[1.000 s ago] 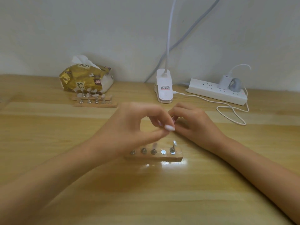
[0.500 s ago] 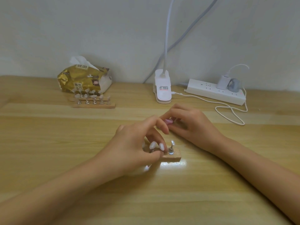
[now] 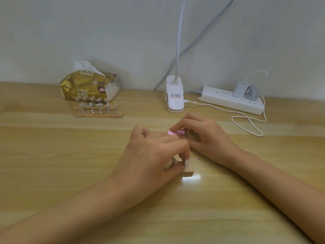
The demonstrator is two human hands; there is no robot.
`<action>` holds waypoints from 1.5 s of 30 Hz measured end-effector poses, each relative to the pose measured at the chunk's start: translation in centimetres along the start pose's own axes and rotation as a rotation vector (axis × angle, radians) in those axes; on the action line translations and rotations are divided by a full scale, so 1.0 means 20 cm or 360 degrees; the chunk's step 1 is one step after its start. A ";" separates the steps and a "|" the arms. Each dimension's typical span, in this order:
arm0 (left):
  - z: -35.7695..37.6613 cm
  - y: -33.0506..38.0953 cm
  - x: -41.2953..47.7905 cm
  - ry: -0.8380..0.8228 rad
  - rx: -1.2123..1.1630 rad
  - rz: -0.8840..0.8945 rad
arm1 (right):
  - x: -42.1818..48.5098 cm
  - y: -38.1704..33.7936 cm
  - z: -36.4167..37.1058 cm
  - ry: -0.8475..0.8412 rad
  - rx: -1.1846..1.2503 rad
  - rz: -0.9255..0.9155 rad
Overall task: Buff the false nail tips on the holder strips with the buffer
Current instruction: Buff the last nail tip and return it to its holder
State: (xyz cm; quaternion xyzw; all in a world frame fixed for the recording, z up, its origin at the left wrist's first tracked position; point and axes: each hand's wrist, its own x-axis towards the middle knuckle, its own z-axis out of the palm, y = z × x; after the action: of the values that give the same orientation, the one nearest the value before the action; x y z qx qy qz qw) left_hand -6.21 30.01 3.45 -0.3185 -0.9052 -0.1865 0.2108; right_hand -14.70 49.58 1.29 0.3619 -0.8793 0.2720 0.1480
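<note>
Wooden table [image 3: 70,155]: left hand [image 3: 151,155] grips holder strip [image 3: 188,171]; right hand [image 3: 207,136] pinches buffer [image 3: 175,132] just behind.

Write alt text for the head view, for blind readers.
A person's left hand grips a small wooden holder strip on a pale wooden table; the right hand pinches a pink buffer. Two more nail-tip strips stand before a gold tissue pack.
</note>
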 end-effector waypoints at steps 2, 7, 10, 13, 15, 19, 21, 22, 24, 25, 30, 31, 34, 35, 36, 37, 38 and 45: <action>-0.01 0.02 -0.01 0.0107 -0.0012 0.0050 | 0.00 -0.01 0.00 -0.0012 0.0025 0.0016; -0.11 -0.08 0.06 0.0331 -0.0953 -0.0170 | 0.00 -0.02 -0.03 0.0074 0.0226 0.0055; -0.07 -0.23 0.07 0.0290 -0.1192 -0.0633 | 0.01 -0.04 -0.04 0.0183 0.0299 0.0107; 0.00 -0.30 0.05 0.0159 -0.1250 -0.0824 | 0.02 -0.09 -0.03 0.0322 0.0464 0.0095; 0.03 -0.30 0.05 0.0103 -0.1204 -0.0766 | 0.03 -0.13 -0.01 0.0374 0.0504 -0.0017; 0.04 -0.31 0.05 0.0061 -0.1196 -0.0741 | 0.05 -0.15 0.04 0.0256 0.0361 -0.0136; 0.04 -0.31 0.05 0.0074 -0.1168 -0.0768 | 0.05 -0.13 0.03 0.0227 0.0365 -0.0035; 0.04 -0.31 0.05 0.0077 -0.1167 -0.0776 | 0.04 -0.13 0.02 0.0255 0.0371 -0.0034; 0.04 -0.31 0.05 0.0076 -0.1181 -0.0760 | 0.04 -0.15 0.02 0.0329 0.0322 -0.0167; 0.04 -0.31 0.05 0.0075 -0.1182 -0.0753 | 0.04 -0.16 0.03 0.0319 0.0288 -0.0257; 0.03 -0.30 0.05 0.0075 -0.1161 -0.0691 | 0.03 -0.12 0.02 0.0299 0.0275 -0.0125; 0.03 -0.30 0.05 0.0074 -0.1158 -0.0676 | 0.03 -0.13 0.02 0.0325 0.0272 -0.0166; 0.04 -0.31 0.05 0.0074 -0.1164 -0.0667 | 0.03 -0.14 0.03 0.0274 0.0244 -0.0239; 0.04 -0.31 0.05 0.0079 -0.1175 -0.0675 | 0.03 -0.14 0.03 0.0274 0.0245 -0.0180; 0.04 -0.31 0.05 0.0084 -0.1181 -0.0678 | 0.03 -0.13 0.02 0.0309 0.0248 -0.0137; 0.04 -0.31 0.04 0.0081 -0.1181 -0.0674 | 0.03 -0.13 0.02 0.0353 0.0256 -0.0141; 0.03 -0.31 0.04 0.0078 -0.1175 -0.0666 | 0.03 -0.13 0.02 0.0374 0.0260 -0.0193; 0.03 -0.31 0.04 0.0070 -0.1155 -0.0659 | 0.02 -0.12 0.03 0.0366 0.0199 -0.0185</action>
State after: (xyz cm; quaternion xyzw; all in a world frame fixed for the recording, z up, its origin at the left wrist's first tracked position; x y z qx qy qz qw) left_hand -11.08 26.28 2.07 -0.1795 -0.8209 -0.5385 0.0623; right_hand -13.29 47.53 2.02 0.3871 -0.8155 0.3568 0.2405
